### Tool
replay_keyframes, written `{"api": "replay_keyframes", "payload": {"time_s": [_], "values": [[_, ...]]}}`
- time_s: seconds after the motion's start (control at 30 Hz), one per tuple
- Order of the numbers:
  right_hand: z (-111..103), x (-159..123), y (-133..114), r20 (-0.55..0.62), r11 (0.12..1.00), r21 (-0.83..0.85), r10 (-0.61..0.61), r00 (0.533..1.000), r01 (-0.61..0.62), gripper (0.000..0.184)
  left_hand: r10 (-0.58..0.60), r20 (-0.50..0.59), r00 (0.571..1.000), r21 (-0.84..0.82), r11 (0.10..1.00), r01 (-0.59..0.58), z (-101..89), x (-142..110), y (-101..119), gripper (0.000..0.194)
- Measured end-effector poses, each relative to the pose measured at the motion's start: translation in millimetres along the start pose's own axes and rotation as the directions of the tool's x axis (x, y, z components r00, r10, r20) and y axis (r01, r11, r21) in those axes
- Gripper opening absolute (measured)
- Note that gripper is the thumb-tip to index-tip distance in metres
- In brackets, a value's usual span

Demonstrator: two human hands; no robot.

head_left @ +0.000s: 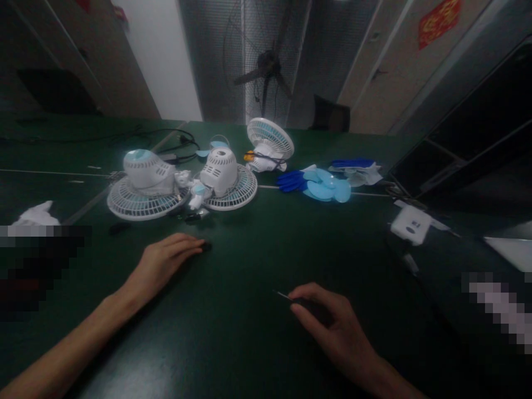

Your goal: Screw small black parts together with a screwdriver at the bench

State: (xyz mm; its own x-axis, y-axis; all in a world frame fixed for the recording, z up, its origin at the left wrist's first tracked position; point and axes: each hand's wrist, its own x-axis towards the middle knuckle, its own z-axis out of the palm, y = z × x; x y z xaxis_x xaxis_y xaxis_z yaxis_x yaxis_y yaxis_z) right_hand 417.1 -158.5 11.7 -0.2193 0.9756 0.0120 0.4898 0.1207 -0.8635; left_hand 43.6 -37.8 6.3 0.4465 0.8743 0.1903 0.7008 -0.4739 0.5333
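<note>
My left hand (166,259) reaches over the green table, its fingertips closed on a small black part (206,245) whose exact kind is too dark to make out. Lower and to the right, my right hand (338,327) is closed around a screwdriver (284,296). Its thin metal shaft sticks out past the thumb and forefinger, pointing left, while the dark handle lies mostly inside the palm. Beyond my left hand, two white fan heads rest with their grilles down: a larger one (152,176) on the left and another (222,174) beside it.
Farther back stands a third small fan (270,141). Light-blue fan blades (328,185) lie beside blue gloves (291,181). A white box (410,224) with a cable sits at the right. Black cables (178,138) run across the back left. White crumpled material (37,216) lies far left.
</note>
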Motion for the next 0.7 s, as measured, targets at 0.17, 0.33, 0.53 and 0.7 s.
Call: {"api": "replay_keyframes", "payload": {"time_s": [0.17, 0.33, 0.53, 0.7], "values": [[0, 1, 1, 0.004, 1.000, -0.003, 0.002, 1.000, -0.002, 0.013, -0.168, -0.163, 0.972, 0.241, 0.949, 0.204, -34.8, -8, -58, 0.072], [0, -1, 1, -0.015, 0.999, -0.037, 0.000, 1.000, -0.001, 0.012, -0.181, -0.214, 0.960, 0.328, 0.912, 0.245, -40.2, -14, -76, 0.077], [1, -1, 5, -0.013, 1.000, -0.018, -0.013, 1.000, 0.013, 0.011, -0.297, -0.220, 0.929, 0.237, 0.908, 0.346, -43.8, -11, -71, 0.055], [1, 1, 3, -0.013, 1.000, -0.011, -0.019, 1.000, 0.019, 0.010, -0.550, -0.177, 0.816, -0.035, 0.832, 0.553, -42.3, -3, -72, 0.056]]}}
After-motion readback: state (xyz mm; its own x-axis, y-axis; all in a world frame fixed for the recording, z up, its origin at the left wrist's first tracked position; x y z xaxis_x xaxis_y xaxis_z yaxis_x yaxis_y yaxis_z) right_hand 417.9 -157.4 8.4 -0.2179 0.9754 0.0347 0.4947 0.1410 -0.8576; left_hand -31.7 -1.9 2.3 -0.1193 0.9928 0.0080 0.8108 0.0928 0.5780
